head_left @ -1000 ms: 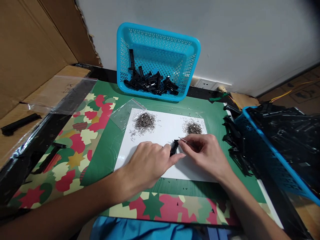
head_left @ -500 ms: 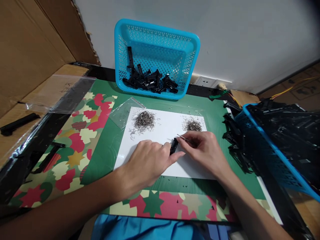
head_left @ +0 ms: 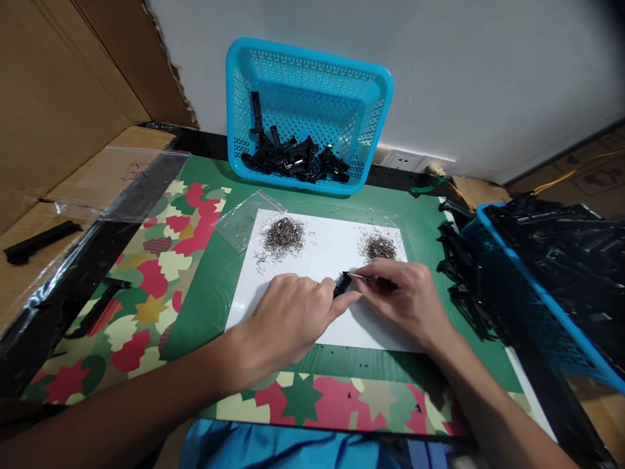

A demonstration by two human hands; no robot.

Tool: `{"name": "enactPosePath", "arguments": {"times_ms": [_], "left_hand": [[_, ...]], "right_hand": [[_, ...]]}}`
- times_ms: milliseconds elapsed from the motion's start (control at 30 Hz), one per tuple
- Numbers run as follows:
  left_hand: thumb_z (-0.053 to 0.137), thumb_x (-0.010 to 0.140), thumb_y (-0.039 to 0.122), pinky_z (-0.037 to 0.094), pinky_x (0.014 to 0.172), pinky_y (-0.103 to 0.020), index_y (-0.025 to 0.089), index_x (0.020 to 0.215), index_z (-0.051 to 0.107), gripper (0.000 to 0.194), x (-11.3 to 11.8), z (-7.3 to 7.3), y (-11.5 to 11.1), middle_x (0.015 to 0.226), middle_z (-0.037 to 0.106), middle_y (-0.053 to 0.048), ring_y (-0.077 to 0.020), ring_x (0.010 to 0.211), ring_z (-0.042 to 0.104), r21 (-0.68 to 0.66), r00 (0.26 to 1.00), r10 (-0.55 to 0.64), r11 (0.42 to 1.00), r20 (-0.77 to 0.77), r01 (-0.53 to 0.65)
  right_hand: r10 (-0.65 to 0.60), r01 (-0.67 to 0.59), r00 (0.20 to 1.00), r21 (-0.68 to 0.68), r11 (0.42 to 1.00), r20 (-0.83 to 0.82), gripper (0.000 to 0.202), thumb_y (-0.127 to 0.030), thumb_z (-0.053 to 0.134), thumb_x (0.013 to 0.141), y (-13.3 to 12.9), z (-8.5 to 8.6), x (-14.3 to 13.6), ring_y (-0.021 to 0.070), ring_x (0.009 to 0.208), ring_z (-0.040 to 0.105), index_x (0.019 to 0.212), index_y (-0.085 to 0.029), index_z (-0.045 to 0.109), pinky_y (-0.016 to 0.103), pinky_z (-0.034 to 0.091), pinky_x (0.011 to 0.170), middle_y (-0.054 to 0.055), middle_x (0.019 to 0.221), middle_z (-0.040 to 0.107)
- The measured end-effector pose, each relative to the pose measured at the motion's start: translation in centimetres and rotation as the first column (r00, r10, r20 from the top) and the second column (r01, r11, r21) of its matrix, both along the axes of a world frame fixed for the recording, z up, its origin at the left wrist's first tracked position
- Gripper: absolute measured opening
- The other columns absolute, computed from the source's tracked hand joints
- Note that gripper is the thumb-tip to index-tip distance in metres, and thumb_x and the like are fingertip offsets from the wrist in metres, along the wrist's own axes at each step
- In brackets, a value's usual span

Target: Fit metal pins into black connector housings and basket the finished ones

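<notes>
My left hand (head_left: 297, 312) is closed around a small black plastic part (head_left: 343, 284), whose end sticks out between thumb and fingers above a white sheet (head_left: 322, 244). Close beside it, my right hand (head_left: 398, 293) pinches a thin metal tool (head_left: 360, 277), like tweezers or a pick, with its tip at the part's upper end. Most of the tool is hidden in the palm. Two heaps of tiny bent metal wire pieces lie on the sheet: the left heap (head_left: 283, 236) and the right heap (head_left: 379, 247), just beyond my right hand.
A blue basket (head_left: 310, 55) with several black parts stands against the wall. At right, another blue basket (head_left: 537, 306) is piled with black parts, with more (head_left: 461, 277) lying beside it. Clear plastic bags (head_left: 244, 218) and a black strip (head_left: 41, 241) lie to the left.
My right hand has turned slightly and brought the tool tip onto the end of the black part. The part tilts a little more to the right in my left hand.
</notes>
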State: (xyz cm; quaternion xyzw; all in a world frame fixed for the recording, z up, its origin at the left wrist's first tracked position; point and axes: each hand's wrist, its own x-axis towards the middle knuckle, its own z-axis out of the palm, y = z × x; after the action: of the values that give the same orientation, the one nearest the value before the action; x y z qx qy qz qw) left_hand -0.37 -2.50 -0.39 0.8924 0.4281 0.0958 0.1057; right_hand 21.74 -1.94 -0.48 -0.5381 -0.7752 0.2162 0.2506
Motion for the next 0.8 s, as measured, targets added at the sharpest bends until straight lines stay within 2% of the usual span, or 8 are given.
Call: {"name": "enactPosePath", "arguments": {"times_ms": [167,500,700,800], "left_hand": [[0.019,0.115,0.048,0.014,0.052,-0.036,0.02,0.081,0.06,0.06,-0.1,0.0,-0.1,0.06,0.064,-0.005,-0.0222,0.05,0.058,0.025,1.0,-0.008,1.0,-0.002,0.008],[0.02,0.114,0.051,0.015,0.051,-0.034,0.018,0.084,0.06,0.06,0.0,-0.3,-0.3,0.058,0.062,-0.004,-0.0228,0.052,0.062,0.076,0.999,-0.041,0.996,-0.023,0.042],[0.021,0.114,0.051,0.016,0.052,-0.034,0.018,0.084,0.06,0.059,0.1,0.1,-0.2,0.061,0.065,-0.005,-0.0224,0.052,0.062,0.025,0.998,-0.024,0.999,-0.056,0.026],[0.021,0.114,0.052,0.015,0.052,-0.034,0.018,0.086,0.06,0.059,0.1,-0.1,-0.2,0.061,0.066,-0.005,-0.022,0.052,0.061,0.016,0.997,-0.026,0.999,-0.066,0.028]], "right_hand": [[0.006,-0.006,1.0,0.008,1.0,-0.025,0.017,-0.026,0.067,0.097,-0.1,-0.5,0.2,0.0138,0.057,0.057,0.093,-0.019,0.081,0.029,0.041,0.055,0.003,0.073,0.074],[0.065,-0.066,0.998,-0.053,0.996,-0.021,0.019,-0.026,0.065,0.097,0.1,-0.1,0.0,0.0142,0.058,0.059,0.09,-0.017,0.079,0.03,0.043,0.058,0.004,0.072,0.071],[0.048,-0.046,0.999,-0.131,0.99,0.011,0.02,-0.028,0.063,0.1,0.1,0.9,0.2,0.0152,0.064,0.064,0.092,-0.019,0.079,0.03,0.045,0.06,0.004,0.08,0.076],[0.033,-0.031,0.999,-0.127,0.991,0.011,0.02,-0.031,0.064,0.1,0.2,1.5,0.9,0.0167,0.068,0.065,0.093,-0.02,0.079,0.03,0.045,0.059,0.005,0.084,0.077]]}}
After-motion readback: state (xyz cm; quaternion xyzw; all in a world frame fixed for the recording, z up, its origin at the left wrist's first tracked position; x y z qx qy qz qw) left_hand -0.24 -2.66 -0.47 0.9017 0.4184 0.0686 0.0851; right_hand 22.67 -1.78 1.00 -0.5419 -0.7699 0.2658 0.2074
